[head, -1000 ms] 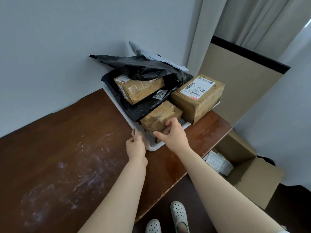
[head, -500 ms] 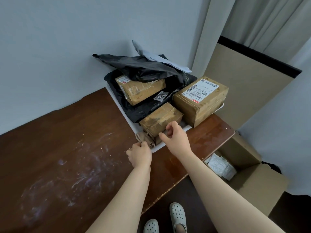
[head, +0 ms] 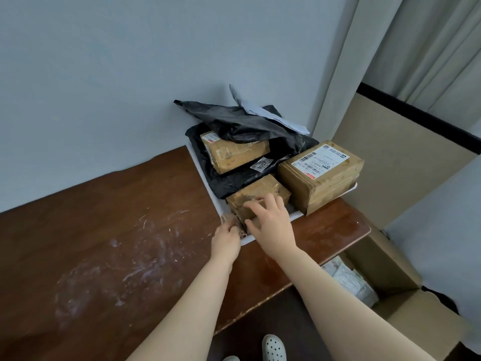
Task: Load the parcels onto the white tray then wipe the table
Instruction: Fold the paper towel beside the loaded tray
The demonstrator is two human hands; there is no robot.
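Nearest, left of the left hand [head: 225, 241], white smears [head: 117, 261] streak the dark wooden surface [head: 109, 204]. That hand's curled fingers pinch a crumpled brownish wad [head: 232, 222] at the near corner of the white tray [head: 203, 178], while just to its right the right hand [head: 270, 225] clasps the small box [head: 260, 194], fingers over the top and thumb on the near face. Beyond both hands on the tray, a taped box [head: 234, 155] lies on a black mailer bag [head: 231, 182] beneath more bags, and a large labelled box [head: 320, 175] sits right of the right hand.
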